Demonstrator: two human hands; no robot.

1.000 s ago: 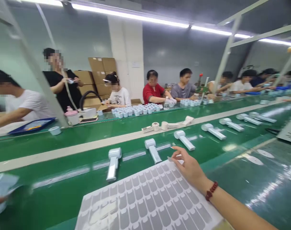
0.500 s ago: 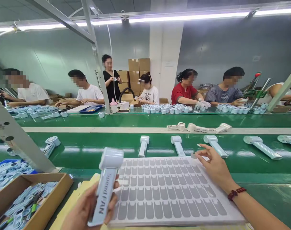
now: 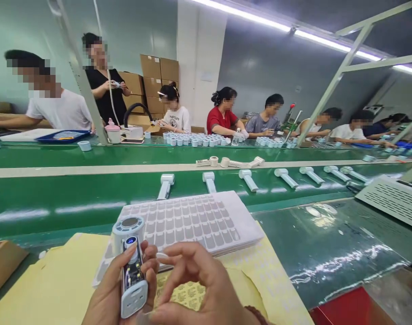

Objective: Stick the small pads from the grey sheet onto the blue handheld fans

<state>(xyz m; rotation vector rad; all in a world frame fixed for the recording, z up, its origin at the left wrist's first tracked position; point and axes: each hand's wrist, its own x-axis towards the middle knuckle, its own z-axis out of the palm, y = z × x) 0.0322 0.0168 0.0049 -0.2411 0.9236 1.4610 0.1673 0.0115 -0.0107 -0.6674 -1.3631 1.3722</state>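
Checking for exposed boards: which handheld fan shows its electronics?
The fan in the left hand: a circuit board and lit display reading 20 show on its front, while the fans lying on the green conveyor have plain pale handles.

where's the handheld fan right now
In the head view, the handheld fan sits low and left of centre, held upright in the left hand, just below the stack of grey-patterned sheets and beside the right hand.

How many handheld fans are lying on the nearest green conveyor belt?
7 handheld fans lie in one row on the green conveyor belt, running from beyond the white sheet stack rightward to the slotted panel; more may be hidden past it.
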